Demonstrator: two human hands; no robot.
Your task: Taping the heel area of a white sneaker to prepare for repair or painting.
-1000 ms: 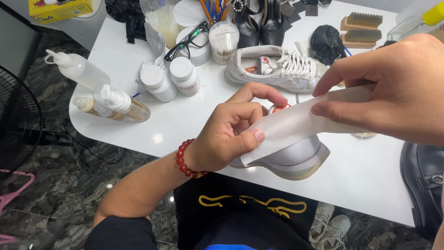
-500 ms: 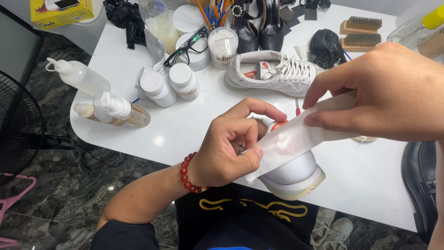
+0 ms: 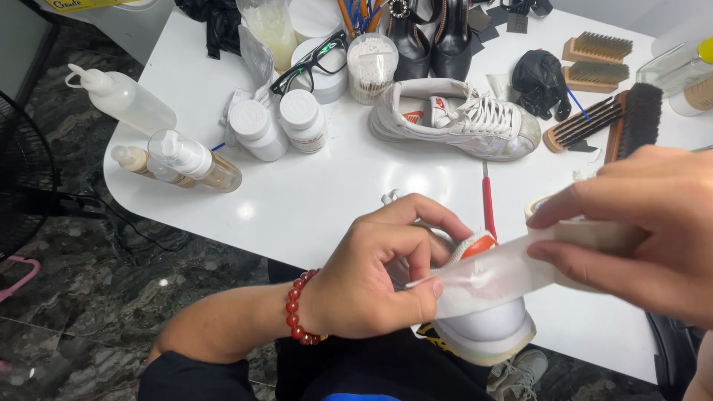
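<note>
The wide, pale translucent tape strip (image 3: 494, 276) ran left to right over the white sneaker's heel (image 3: 486, 327) at the near table edge (image 3: 312, 223). The left hand (image 3: 371, 282) pinched its left end; the right hand (image 3: 639, 223) clamped the right end with the tape roll (image 3: 594, 234).

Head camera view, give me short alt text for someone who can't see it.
Two hands stretch a strip of pale tape over the heel of a white sneaker: left hand pinching its end, right hand holding the roll. Behind them, a white table holds a second sneaker, bottles and brushes.
</note>
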